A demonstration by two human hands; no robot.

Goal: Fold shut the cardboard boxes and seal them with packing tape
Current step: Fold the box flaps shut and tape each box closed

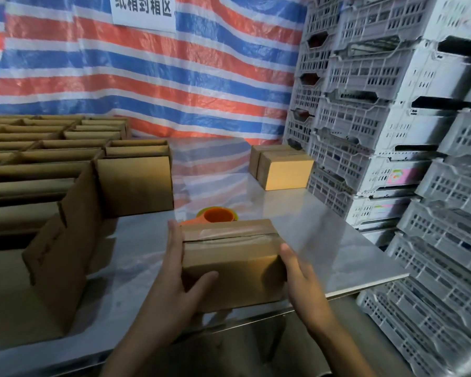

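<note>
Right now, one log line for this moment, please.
taped box: held by both ends; left hand: grips left end; right hand: grips right end; tape dispenser: on table, behind box

From the held box (229, 268), bare desk (324, 227) lies open toward 2 o'clock. Sealed boxes (283, 170) block 1 o'clock farther back. Stacked crates (392, 118) wall off 3 o'clock, open boxes (65, 186) crowd 9 to 11, and a tape roll (218, 215) sits just behind at 12.
</note>
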